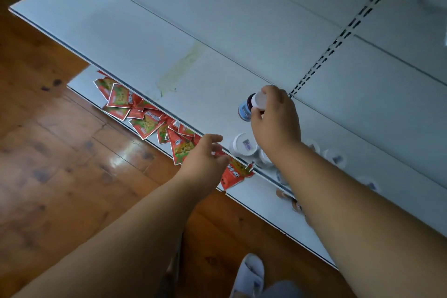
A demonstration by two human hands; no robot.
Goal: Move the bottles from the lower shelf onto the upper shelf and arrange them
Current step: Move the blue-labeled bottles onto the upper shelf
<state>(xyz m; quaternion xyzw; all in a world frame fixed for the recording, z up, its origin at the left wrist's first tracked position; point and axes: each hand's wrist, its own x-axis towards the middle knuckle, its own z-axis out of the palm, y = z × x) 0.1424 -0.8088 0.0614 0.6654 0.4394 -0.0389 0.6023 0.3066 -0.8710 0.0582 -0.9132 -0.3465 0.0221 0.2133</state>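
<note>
I pinch a bottle (247, 109) by its cap with my right hand (275, 118) over the upper shelf (135, 38); left hand (205, 155) hangs slack. Next I'd set it upright beside the near bottles (243, 145).

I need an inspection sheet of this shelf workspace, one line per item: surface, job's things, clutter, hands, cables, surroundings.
Surface: white upper shelf, with a yellowish stain; the lower shelf shows beneath its front edge.
Job's things: one bottle with a white cap is held over the upper shelf; more white-capped bottles stand at the shelf's front, partly hidden by the right arm.
Clutter: red snack packets lie scattered on the lower shelf.
Hands: right hand holds the bottle by its cap; left hand is open, fingers relaxed, holding nothing, above the packets.
Cables: nothing seen.
Surroundings: wooden floor; a white slipper at the bottom; slotted upright in the shelf's back panel.
</note>
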